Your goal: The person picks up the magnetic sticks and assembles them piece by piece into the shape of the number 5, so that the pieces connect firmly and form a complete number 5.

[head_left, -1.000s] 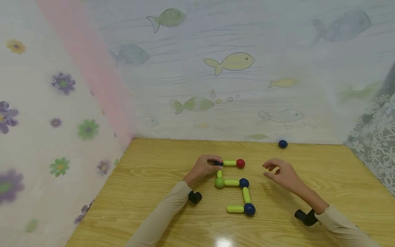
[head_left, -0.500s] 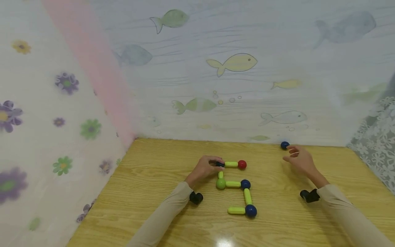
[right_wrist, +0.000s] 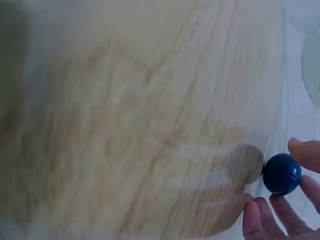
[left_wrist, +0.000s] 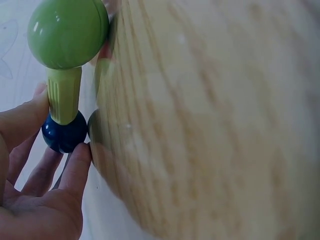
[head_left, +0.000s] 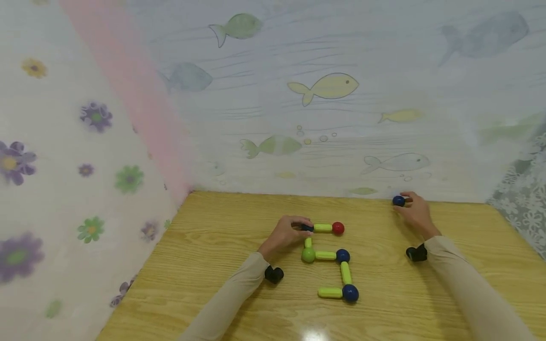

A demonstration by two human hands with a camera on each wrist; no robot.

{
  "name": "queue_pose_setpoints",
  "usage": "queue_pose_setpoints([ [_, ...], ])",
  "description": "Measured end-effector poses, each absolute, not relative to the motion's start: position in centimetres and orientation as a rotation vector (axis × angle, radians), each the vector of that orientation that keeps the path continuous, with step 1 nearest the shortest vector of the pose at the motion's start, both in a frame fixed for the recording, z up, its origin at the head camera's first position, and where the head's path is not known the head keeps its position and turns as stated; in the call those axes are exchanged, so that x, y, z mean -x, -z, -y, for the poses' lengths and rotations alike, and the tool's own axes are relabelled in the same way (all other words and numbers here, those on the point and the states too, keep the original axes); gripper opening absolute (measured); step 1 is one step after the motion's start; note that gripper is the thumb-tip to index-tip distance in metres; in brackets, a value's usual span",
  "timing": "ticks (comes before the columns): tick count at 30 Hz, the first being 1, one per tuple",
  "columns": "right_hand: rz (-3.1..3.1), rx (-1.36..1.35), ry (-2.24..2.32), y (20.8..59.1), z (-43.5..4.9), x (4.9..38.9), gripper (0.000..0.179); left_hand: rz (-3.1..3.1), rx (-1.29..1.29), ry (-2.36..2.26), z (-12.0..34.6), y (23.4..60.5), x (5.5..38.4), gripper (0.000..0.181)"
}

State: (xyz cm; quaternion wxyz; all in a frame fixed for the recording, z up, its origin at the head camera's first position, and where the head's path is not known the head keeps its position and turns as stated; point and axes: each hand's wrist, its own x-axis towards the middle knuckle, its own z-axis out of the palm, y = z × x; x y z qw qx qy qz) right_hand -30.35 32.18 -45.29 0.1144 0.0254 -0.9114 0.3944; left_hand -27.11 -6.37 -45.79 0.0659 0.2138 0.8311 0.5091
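Observation:
On the wooden table lies a zigzag chain of yellow-green rods and balls. My left hand [head_left: 290,234] pinches the dark blue ball [left_wrist: 65,132] at its far left corner. From that ball one rod [head_left: 323,227] runs right to a red ball [head_left: 338,228]; another comes toward me to a green ball [head_left: 308,255]. A further rod leads to a blue ball [head_left: 343,256], then one to a nearer blue ball [head_left: 350,293], with a rod [head_left: 330,292] ending free on the left. By the back edge my right hand [head_left: 415,213] holds a loose blue ball [right_wrist: 282,174] between thumb and fingers.
The table [head_left: 213,213] meets a wall [head_left: 256,109] with painted fish just behind the loose ball. A flowered panel [head_left: 102,180] borders the left side, a lacy patterned cloth [head_left: 520,203] the right. Black wrist devices [head_left: 274,274] sit under both sleeves.
My right hand has reached away and to the right, from beside the chain to the loose blue ball, and its fingers have closed round it. The left hand keeps its hold on the corner ball.

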Motion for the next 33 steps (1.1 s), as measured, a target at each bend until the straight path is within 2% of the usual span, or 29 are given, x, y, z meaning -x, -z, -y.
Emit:
queue_pose_setpoints([
  [8, 2.631, -0.131, -1.189, 45.3, -31.3, 30.1, 0.032, -2.499, -0.620, -1.561, 6.3, 45.6, 27.0, 0.019],
  [23, 2.653, -0.224, -1.282, 44.5, -29.5, 27.2, 0.035, -2.479, -0.607, -1.568, 6.2, 45.3, 27.3, 0.019],
  [33, 2.633, -0.427, -1.435, 43.8, -26.9, 24.3, 0.035, -2.463, -0.600, -1.595, 6.3, 45.8, 27.1, 0.019],
])
